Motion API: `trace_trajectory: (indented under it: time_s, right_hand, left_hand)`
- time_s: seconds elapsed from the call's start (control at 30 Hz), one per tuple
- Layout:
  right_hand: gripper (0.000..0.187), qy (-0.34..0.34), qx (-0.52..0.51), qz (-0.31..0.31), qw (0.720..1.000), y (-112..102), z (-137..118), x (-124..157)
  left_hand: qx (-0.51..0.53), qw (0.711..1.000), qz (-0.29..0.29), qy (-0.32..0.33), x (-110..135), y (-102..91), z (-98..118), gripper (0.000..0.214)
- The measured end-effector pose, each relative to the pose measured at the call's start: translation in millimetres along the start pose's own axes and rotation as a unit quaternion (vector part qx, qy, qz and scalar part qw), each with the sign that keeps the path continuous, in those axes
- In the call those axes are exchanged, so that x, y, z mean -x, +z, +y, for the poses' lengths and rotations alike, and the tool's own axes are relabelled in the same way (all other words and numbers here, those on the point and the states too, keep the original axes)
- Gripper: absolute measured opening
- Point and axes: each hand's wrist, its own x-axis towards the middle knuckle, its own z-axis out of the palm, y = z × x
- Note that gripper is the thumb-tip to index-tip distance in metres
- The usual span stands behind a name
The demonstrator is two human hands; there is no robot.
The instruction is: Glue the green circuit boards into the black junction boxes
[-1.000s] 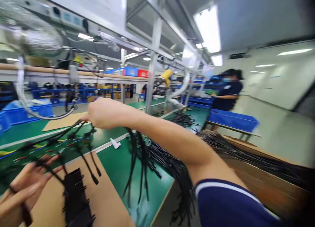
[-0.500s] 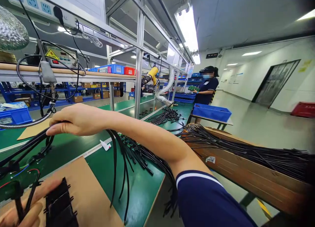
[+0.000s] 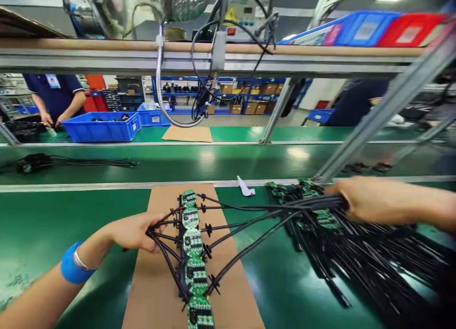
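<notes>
A row of round green circuit boards (image 3: 193,243) runs down a cardboard sheet (image 3: 228,272), seated along a black holder partly hidden beneath them. Black cables leave the boards on both sides. On the left, my left hand (image 3: 138,231) grips the gathered cables (image 3: 167,248) close to the boards. Out to the right, my right hand (image 3: 359,198) is closed round a bundle of black cables (image 3: 263,210) stretched from the boards' other side. Below and behind that hand lies a heap of boards with black cables (image 3: 342,243).
A small white tube (image 3: 245,186) lies behind the cardboard. A metal post (image 3: 384,105) slants up at right. Overhead runs a shelf (image 3: 124,53) with a dangling metal hose (image 3: 159,82). Across the bench stand a blue bin (image 3: 103,127) and a co-worker (image 3: 53,93).
My view has swung left and down onto the boards. My right hand, holding cables, now appears at right with them stretched out. The left hand now holds the left-side cables.
</notes>
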Motion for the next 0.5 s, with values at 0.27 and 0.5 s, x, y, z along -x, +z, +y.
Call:
trace_trajectory:
  time_s: [0.27, 0.5]
  right_hand:
    - [0.047, -0.111, -0.136, -0.262, 0.949, 144, -81, -15]
    - [0.012, -0.181, -0.296, -0.323, 0.880, 228, -156, -26]
  left_hand:
    - [-0.116, 0.990, -0.007, 0.074, -18, 19.0, -25, 0.072]
    - [-0.150, 0.987, 0.050, -0.022, -20, 20.6, -43, 0.031]
